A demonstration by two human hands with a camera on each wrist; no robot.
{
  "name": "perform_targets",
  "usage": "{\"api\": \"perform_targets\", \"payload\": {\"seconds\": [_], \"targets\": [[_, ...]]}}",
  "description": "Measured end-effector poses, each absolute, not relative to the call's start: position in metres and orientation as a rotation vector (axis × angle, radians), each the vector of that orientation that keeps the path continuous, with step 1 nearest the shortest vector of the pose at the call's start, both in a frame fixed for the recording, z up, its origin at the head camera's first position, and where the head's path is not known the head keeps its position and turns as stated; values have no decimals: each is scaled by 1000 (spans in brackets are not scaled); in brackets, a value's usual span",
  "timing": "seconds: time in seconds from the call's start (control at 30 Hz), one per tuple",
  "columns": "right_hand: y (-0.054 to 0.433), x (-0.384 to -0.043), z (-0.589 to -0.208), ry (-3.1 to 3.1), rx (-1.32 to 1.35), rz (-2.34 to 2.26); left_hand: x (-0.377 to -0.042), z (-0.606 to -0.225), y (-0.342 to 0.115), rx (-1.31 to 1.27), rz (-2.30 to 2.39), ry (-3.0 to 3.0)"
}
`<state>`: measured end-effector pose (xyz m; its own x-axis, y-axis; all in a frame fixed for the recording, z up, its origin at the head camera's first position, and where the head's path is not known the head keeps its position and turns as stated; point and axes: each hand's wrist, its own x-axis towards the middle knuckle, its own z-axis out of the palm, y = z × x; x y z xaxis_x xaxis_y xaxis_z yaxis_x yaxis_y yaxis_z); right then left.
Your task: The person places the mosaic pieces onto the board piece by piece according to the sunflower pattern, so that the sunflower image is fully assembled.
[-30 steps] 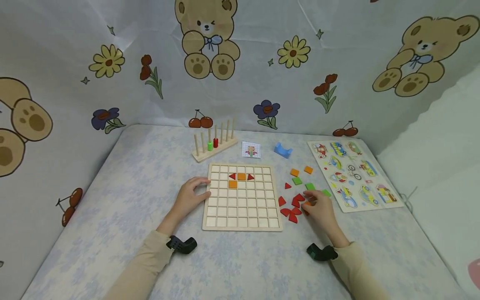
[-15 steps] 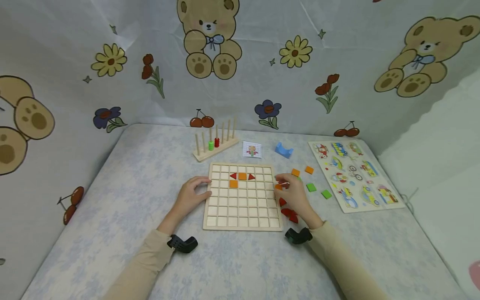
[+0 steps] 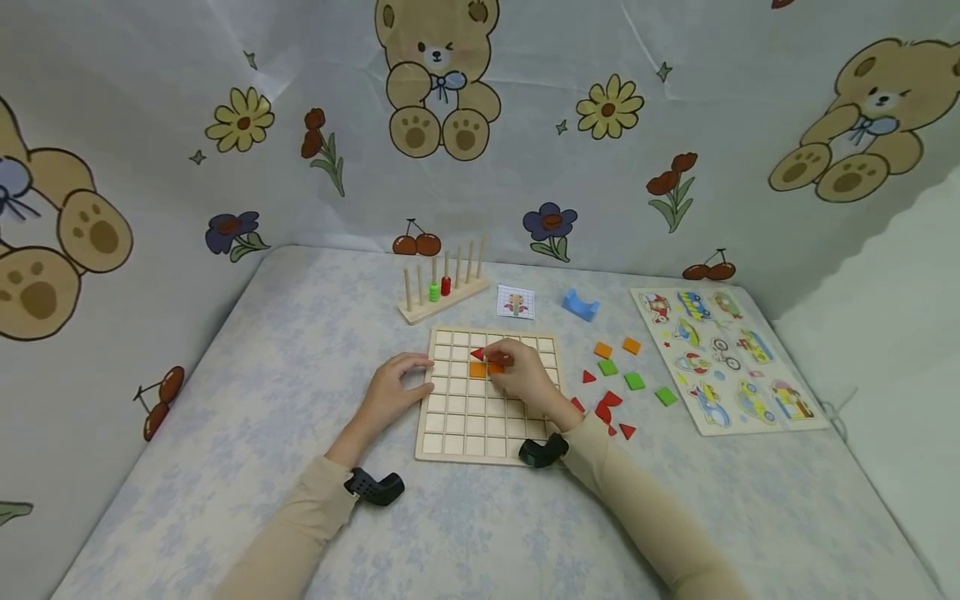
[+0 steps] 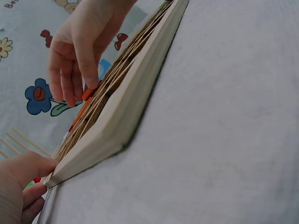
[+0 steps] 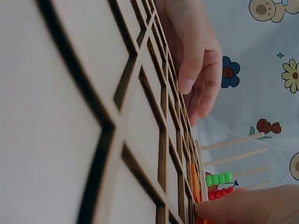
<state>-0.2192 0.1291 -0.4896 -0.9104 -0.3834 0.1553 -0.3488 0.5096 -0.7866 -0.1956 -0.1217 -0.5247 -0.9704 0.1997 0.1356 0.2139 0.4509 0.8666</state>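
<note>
A square wooden grid board (image 3: pixel 444 425) lies flat on the table. My left hand (image 3: pixel 390 390) rests at its left edge, thumb and fingertips touching the frame. Over the upper part of the board, my right hand (image 3: pixel 525 375) pinches an orange square tile (image 3: pixel 496 367) low at a cell. Another orange tile (image 3: pixel 477 369) sits just left of it in the grid. A red triangle (image 3: pixel 477 354) lies in the row above; my right fingers cover the cells beside it. From the left wrist view, the held tile (image 4: pixel 87 94) shows under the right fingertips.
Several loose red pieces (image 3: pixel 604 412), green squares (image 3: pixel 634 381) and orange squares (image 3: pixel 632 345) lie right of the board. Behind it stand a peg rack (image 3: pixel 444 302) with beads, a pattern card (image 3: pixel 516 302) and a blue piece (image 3: pixel 581 305). A picture puzzle (image 3: pixel 723 358) lies farther right.
My right hand has carried an orange tile leftward from the loose pieces to the board. Some red pieces have shifted along the way. My left hand stays at the board's edge.
</note>
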Motion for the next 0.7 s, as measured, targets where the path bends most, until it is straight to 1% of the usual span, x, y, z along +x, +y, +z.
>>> {"api": "perform_targets", "payload": {"seconds": [0.3,0.43,0.5,0.7], "targets": [[134,-215,-494,2659,-670,-1437,-195,-524,-122,-375,-1592,-2671],[147,-216,-492,2726,-615,-1461,-196,-525,-121,-377,-1594,-2680],[160,-218,-490,2783,-536,-1470,-196,-525,-121,-378,-1596,-2682],[211,-233,-487,2963,-123,-1518,-196,-524,-121,-366,-1582,-2687]]}}
